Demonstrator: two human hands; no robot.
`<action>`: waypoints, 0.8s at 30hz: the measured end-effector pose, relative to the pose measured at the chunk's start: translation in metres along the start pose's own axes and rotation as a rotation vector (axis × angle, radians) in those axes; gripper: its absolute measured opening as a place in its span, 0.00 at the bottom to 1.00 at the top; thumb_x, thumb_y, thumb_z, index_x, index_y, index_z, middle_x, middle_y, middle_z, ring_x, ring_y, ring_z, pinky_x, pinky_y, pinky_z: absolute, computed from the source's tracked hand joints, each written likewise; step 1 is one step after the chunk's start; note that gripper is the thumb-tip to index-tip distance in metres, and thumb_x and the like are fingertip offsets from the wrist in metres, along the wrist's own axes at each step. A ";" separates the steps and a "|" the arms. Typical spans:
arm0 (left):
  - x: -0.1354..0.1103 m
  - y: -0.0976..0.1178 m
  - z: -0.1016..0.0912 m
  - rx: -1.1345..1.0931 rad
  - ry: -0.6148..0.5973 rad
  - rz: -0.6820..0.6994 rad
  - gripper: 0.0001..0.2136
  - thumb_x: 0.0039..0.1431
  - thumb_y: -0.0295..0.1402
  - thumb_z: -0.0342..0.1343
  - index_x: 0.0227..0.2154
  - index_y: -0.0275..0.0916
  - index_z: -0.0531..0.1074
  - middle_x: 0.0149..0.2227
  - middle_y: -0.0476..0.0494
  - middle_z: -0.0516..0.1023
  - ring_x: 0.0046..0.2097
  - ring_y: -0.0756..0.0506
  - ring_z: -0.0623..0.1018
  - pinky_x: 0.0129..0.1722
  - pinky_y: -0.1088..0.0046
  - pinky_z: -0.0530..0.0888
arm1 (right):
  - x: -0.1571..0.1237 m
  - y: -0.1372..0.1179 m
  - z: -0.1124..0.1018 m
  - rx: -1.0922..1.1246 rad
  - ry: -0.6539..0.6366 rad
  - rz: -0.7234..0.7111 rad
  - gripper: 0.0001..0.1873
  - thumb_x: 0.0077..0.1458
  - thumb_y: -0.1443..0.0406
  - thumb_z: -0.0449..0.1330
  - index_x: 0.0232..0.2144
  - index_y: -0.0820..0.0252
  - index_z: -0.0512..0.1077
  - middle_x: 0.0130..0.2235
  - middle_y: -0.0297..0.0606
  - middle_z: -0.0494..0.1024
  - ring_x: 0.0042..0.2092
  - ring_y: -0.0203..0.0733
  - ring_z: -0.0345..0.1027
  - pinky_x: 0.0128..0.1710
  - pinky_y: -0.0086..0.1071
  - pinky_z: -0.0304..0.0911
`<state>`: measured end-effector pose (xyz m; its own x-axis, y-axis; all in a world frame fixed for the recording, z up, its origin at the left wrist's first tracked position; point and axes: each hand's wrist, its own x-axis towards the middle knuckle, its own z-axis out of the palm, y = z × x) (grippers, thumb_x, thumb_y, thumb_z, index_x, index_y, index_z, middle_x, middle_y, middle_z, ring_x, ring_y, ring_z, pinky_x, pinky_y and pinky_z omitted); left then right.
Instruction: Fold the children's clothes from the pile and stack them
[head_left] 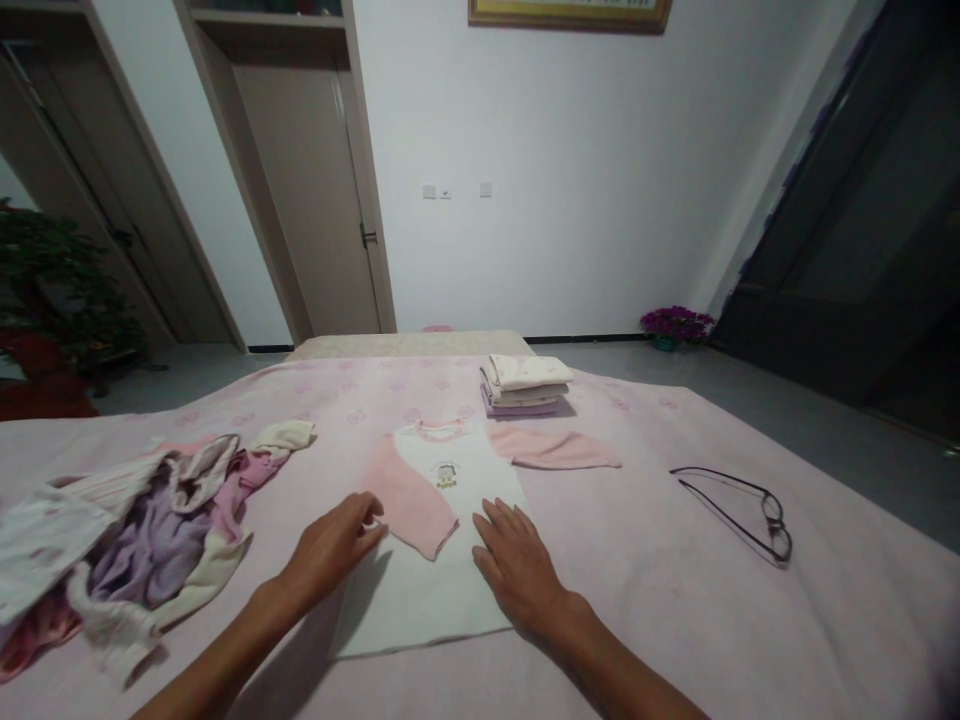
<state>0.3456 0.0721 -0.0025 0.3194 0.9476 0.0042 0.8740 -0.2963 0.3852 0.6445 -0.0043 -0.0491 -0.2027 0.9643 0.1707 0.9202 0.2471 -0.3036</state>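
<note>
A small long-sleeved shirt (420,605) lies spread on the bed, white in the body with pink sleeves and a little printed figure on the chest. Its left sleeve (420,505) is folded across the front, while the right sleeve (562,447) stretches out sideways. My left hand (346,532) has its fingers closed at the shirt's left side edge, a bit of pale cloth showing between thumb and fingers. Flat on the right part of the shirt body rests my right hand (517,560), fingers stretched out and a little apart.
A loose heap of clothes (150,550) lies at the left on the pink bedcover (637,620). Beyond the shirt stands a stack of folded clothes (525,385). Black-framed glasses (772,515) lie at the right. Purple flowers (675,325) stand on the floor near the wall.
</note>
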 end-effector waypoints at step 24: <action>-0.034 0.015 0.004 -0.165 -0.073 -0.058 0.04 0.61 0.35 0.48 0.34 0.42 0.66 0.31 0.51 0.76 0.33 0.48 0.74 0.34 0.74 0.62 | 0.145 0.006 -0.043 1.281 0.564 0.370 0.24 0.43 0.48 0.63 0.37 0.58 0.67 0.28 0.29 0.72 0.26 0.34 0.63 0.23 0.27 0.58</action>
<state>0.3497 0.0344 -0.0007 0.3009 0.9497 -0.0871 0.8217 -0.2118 0.5291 0.6355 0.1333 0.0143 0.4106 0.9000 0.1461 -0.0977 0.2027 -0.9744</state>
